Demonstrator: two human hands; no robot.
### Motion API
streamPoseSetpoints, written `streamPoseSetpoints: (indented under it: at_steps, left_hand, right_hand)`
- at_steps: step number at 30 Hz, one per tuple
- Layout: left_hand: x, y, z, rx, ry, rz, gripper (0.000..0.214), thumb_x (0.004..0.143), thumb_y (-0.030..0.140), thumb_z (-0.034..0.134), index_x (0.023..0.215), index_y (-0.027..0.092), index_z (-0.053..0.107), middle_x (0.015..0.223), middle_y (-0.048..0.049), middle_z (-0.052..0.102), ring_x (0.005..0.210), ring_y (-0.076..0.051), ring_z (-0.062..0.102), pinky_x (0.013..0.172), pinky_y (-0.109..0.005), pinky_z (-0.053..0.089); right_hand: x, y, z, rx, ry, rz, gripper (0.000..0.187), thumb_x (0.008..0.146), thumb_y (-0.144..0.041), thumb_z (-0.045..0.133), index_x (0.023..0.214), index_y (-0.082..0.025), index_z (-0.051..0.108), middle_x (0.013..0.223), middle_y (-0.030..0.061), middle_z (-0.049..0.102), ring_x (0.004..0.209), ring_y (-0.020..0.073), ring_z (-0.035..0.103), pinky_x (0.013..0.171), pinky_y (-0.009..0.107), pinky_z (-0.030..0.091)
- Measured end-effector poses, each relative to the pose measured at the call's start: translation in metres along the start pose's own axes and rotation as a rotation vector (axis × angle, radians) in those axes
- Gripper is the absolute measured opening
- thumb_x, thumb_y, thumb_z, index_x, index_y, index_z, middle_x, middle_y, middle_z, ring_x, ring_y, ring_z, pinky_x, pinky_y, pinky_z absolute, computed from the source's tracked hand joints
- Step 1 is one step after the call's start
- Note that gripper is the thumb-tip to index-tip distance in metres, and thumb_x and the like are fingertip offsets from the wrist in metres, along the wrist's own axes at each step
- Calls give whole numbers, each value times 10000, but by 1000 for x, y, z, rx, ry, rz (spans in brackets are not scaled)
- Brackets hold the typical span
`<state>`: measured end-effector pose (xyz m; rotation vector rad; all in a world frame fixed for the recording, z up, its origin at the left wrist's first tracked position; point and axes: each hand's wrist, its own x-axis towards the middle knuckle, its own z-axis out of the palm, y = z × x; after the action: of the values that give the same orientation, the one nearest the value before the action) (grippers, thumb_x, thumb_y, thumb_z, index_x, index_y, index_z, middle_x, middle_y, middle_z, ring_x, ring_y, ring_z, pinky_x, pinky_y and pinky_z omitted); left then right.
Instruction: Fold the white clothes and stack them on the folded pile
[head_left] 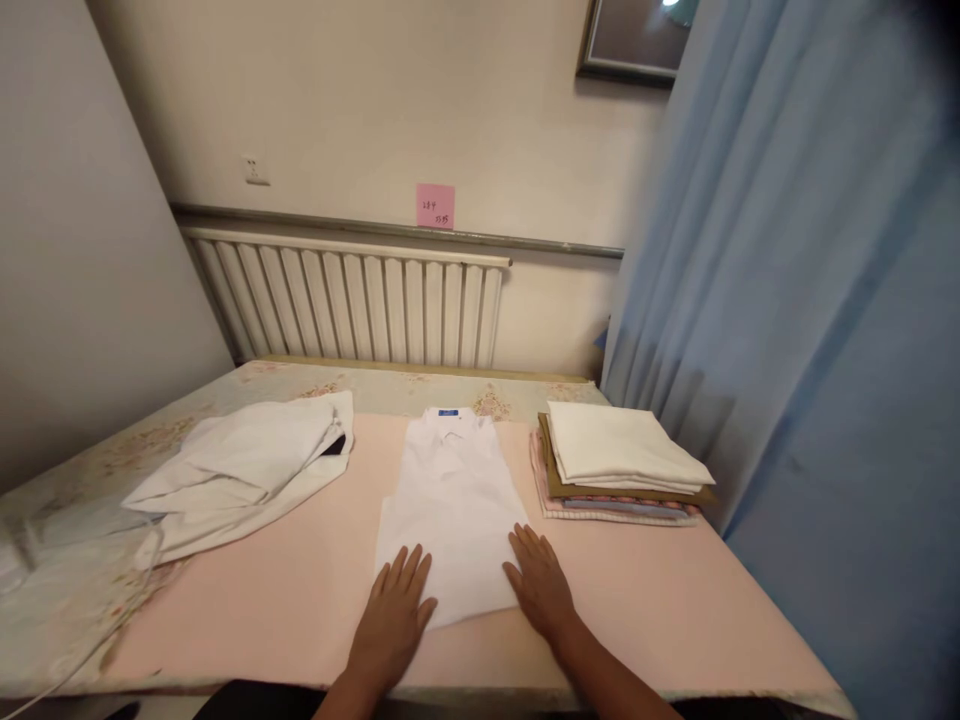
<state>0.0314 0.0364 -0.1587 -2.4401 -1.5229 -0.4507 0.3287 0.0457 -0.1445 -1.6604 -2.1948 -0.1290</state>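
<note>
A white collared shirt [457,510] lies folded into a narrow panel on the pink cloth [285,590], its collar and blue label pointing away from me. At its lower left corner my left hand [393,615] rests flat, fingers stretched out and partly on the fabric. My right hand [541,580] lies on the lower right edge with its fingers spread. Neither hand grips anything. Parts of the shirt's lower corners are hidden under my hands.
To the right sits a stack of folded cloths [626,450], a white one on top. A crumpled white garment [247,465] lies at left, near a pale cord [97,645]. A blue curtain [750,250] hangs along the right side; a radiator [360,300] stands behind.
</note>
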Motion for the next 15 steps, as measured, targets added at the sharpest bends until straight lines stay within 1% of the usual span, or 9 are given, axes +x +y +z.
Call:
streamPoseSetpoints:
  at_steps: [2,4,6,8,9,11,13,15]
  left_hand:
    - [-8,-6,-3,2,23,59,543,935,423,411,1442,237,355,1503,-50,367,1388,-263,311,1072,-444,369]
    - [-17,-13,-6,12,57,134,566,915,444,461,1430,226,374,1490,-64,389,1369,-259,350,1054,-423,403]
    - [-27,-20,-6,32,105,194,558,895,452,503,1396,219,426,1448,-81,454,1324,-255,423,1034,-405,435]
    - [-37,-26,-5,60,155,220,492,890,426,523,1333,212,499,1367,-97,544,1248,-248,512,1004,-381,468]
    - [-41,-28,-4,77,171,218,441,897,381,518,1304,212,525,1329,-99,577,1213,-243,545,990,-368,481]
    - [-47,-30,-1,117,169,202,387,900,215,478,1281,219,542,1293,-92,606,1184,-226,570,978,-346,492]
    - [-50,-28,3,151,138,188,499,845,39,418,1294,225,531,1302,-82,599,1200,-214,558,987,-341,487]
    - [-49,-24,5,175,96,162,596,786,-53,382,1294,218,535,1313,-87,591,1218,-219,543,1000,-354,478]
  right_hand:
    - [-4,3,-6,52,-64,-20,492,924,-370,456,1374,-171,469,1435,104,449,1358,263,369,1106,482,311]
    - [-13,6,-14,76,-101,-58,558,876,-382,527,1395,-194,441,1444,100,439,1371,276,342,1102,505,311]
    - [-25,9,-22,58,-93,-117,587,831,-320,579,1390,-205,444,1437,100,453,1377,290,326,1108,535,285]
    - [-36,13,-26,19,-55,-194,553,815,-226,575,1359,-195,478,1397,103,504,1346,282,381,1109,522,297]
    - [-41,15,-26,-3,-31,-233,523,818,-187,555,1338,-182,498,1367,106,536,1314,269,429,1098,492,330]
    - [-46,20,-23,-55,17,-299,477,831,-122,501,1306,-157,527,1314,113,581,1245,242,509,1048,419,413]
    - [-46,25,-17,-116,54,-342,471,827,-74,461,1285,-143,542,1283,122,603,1200,233,549,993,380,467]
    - [-43,27,-10,-169,74,-357,479,811,-43,451,1269,-141,551,1264,130,613,1174,235,571,963,374,490]
